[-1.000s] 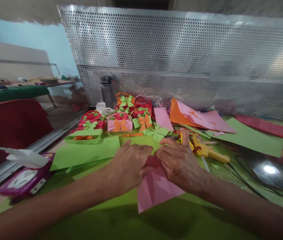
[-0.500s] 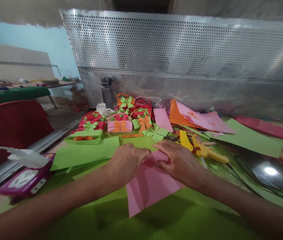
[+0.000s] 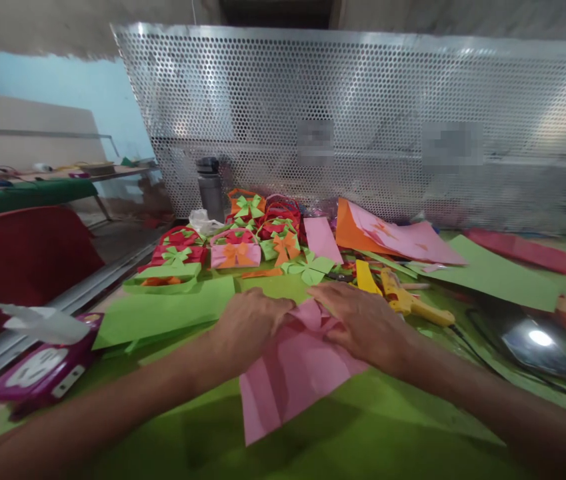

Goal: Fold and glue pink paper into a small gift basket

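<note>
A pink paper sheet [image 3: 297, 380] with crease lines is held over the green table surface, its far edge bent up. My left hand [image 3: 253, 327] is closed on the far left part of the sheet, thumb and fingers pinching it. At the far right part, my right hand [image 3: 363, 327] grips the same sheet, its fingers curled around the bent edge. Just beyond the hands lie a green paper bow [image 3: 310, 268] and a yellow strip [image 3: 367, 277]. A yellow glue gun [image 3: 413, 303] rests right of my right hand.
Several small paper bags with bows [image 3: 235, 253] stand at the back left, before a grey bottle [image 3: 210, 190]. A purple power strip [image 3: 45, 367] sits at the left edge. Pink sheets [image 3: 407, 237] and a phone-like dark device [image 3: 537, 350] lie at right. Perforated metal panel [image 3: 273, 100] behind.
The pink sheet's near corner has shifted slightly left and toward me, and its far edge is bent up more between my hands. Both hands keep hold. The view has shifted slightly.
</note>
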A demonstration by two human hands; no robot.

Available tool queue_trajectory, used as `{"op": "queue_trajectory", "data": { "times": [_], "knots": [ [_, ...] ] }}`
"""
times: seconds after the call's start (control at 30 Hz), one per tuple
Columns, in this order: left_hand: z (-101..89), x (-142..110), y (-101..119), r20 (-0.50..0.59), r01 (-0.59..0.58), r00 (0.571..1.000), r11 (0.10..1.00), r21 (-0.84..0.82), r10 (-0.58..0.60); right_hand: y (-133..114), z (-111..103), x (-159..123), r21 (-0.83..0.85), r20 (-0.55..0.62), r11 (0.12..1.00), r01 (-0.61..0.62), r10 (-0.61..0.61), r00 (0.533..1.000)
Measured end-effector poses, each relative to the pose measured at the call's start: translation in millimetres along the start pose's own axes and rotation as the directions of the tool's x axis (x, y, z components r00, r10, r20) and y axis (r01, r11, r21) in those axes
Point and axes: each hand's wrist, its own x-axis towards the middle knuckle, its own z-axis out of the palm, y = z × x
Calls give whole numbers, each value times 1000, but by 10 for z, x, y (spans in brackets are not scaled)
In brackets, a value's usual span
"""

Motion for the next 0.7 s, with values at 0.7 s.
{"op": "queue_trajectory", "data": {
  "times": [0.7],
  "knots": [
    [52,-24,75,-15,-87,996,995,-39,86,-99,-21,5,-13,20,992,-128,128,992]
  ]
}}
